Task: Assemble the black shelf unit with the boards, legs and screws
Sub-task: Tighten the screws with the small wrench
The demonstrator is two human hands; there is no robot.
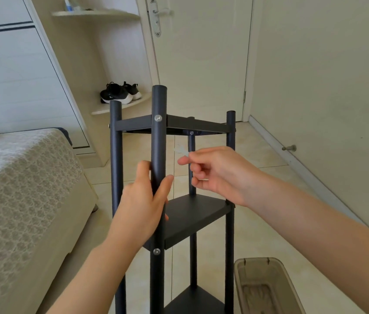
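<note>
The black shelf unit [192, 214] stands upright on the tiled floor, with several round legs and three boards fixed to them. Silver screws [158, 118] show on the near leg at the top and middle boards. My left hand [144, 200] grips the near leg [159, 141] between the top and middle boards. My right hand [215, 173] hovers to the right of that leg and pinches a small pale flat wrench [181, 150], blurred by motion.
A bed with a patterned cover [27, 189] lies at the left. A translucent brown plastic bin [267, 288] sits on the floor at the lower right. Behind are a closed door [201, 53], a corner shelf with black shoes [120, 92] and a wall doorstop [290, 148].
</note>
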